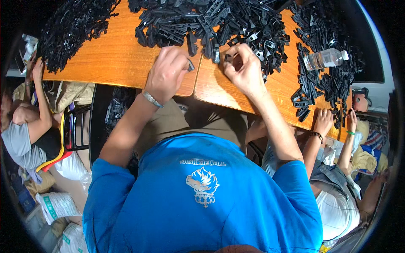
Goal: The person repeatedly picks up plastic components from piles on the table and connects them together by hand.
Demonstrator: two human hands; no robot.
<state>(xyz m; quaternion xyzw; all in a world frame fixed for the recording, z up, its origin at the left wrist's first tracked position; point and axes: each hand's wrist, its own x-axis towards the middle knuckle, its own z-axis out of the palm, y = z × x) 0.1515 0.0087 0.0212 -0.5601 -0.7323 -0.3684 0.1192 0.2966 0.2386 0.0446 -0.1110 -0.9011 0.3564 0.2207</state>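
Observation:
My left hand (168, 72) is closed above the near edge of the wooden table (122, 59). A small dark plastic piece (191, 65) sticks out between its thumb and fingers. To the right, my right hand (245, 72) curls its thumb and fingertips into a pinch on a small black piece (228, 57), whose exact kind is too small to tell. Just beyond both hands spreads a large pile of long, narrow black plastic parts (181, 29). Some in the pile show shiny, light-catching faces. One black part (216, 54) lies between my hands at the pile's near edge.
Small black parts (76, 29) are heaped at the far left. More long black parts (310, 90) cover the right side, with a clear plastic bottle (325, 59) lying on them. Co-workers' hands rest at both table ends, one at right (323, 120). White sacks (59, 206) stand lower left.

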